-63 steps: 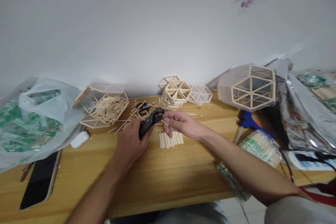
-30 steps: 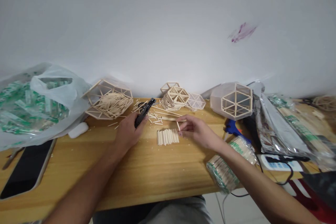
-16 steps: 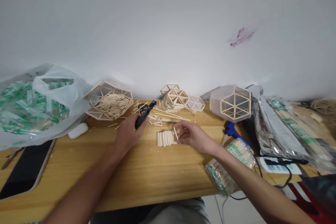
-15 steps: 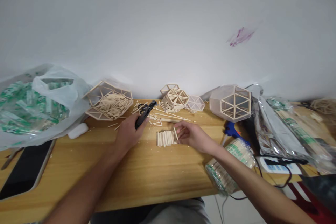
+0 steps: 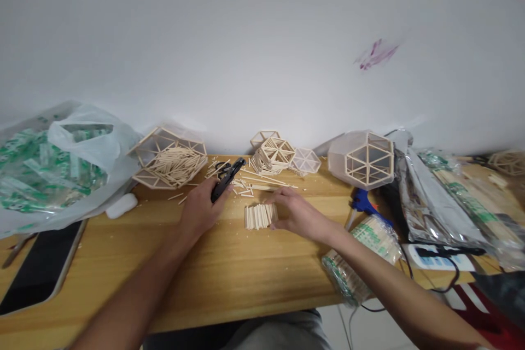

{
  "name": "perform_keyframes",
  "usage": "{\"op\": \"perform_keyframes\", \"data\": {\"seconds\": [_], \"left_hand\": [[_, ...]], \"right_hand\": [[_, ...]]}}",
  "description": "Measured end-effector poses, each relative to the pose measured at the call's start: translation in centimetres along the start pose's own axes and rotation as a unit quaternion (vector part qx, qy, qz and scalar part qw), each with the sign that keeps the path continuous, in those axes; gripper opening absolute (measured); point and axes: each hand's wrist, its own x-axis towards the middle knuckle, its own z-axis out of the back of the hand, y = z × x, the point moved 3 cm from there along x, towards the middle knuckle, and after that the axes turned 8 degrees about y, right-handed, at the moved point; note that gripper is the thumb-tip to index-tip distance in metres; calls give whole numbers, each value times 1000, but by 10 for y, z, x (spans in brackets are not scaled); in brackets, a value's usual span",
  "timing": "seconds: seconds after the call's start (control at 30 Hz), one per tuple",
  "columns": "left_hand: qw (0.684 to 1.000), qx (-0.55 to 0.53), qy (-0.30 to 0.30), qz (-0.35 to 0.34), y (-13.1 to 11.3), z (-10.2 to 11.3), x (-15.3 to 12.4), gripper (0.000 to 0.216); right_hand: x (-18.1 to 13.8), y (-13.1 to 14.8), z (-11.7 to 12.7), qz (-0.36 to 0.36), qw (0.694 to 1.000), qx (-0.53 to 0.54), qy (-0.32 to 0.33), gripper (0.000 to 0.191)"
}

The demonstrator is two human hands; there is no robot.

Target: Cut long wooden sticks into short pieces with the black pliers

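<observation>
My left hand point(image 5: 204, 203) is closed around a black hand tool point(image 5: 225, 181) that looks like pliers, its tip pointing up and to the right. On the table, right of that hand, lies a neat row of short wooden sticks point(image 5: 257, 216), side by side. My right hand point(image 5: 300, 215) is at the row's right end, thumb near the lower ends and fingers near the upper ends, spread apart. No stick shows in its fingers. Loose stick pieces point(image 5: 246, 192) and longer sticks point(image 5: 266, 179) are scattered behind the row.
A hexagonal stick frame point(image 5: 139, 179) full of short sticks stands at the back left, beside a plastic bag point(image 5: 118, 145). Small stick frames point(image 5: 305, 161) and a larger one point(image 5: 368, 165) line the wall. A blue glue gun point(image 5: 361, 200), wrapped sticks point(image 5: 361, 262) and a phone point(image 5: 39, 265) lie around.
The short stick that my right hand held upright beside the row no longer shows in its fingers, which have opened around the row's right end. My left hand stays put with the tool.
</observation>
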Motion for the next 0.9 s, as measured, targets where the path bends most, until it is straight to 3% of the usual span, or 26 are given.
{"op": "perform_keyframes", "data": {"seconds": [0.33, 0.47, 0.6, 0.77, 0.9], "left_hand": [[1000, -13, 1, -4, 1, 0, 1, 33], [999, -29, -17, -7, 3, 3, 1, 36], [997, -69, -46, 6, 5, 8, 1, 40], [992, -93, -80, 18, 9, 12, 1, 42], [994, -86, -73, 5, 8, 11, 2, 40]], "right_hand": [[1, -3, 5, 7, 1000, -1, 7, 61], [2, -25, 25, -72, 997, -3, -22, 39], [8, -52, 40, -177, 979, -78, -60, 14], [17, -64, 37, -180, 974, -129, -47, 10], [19, -68, 33, -159, 975, -152, -34, 10]]}}
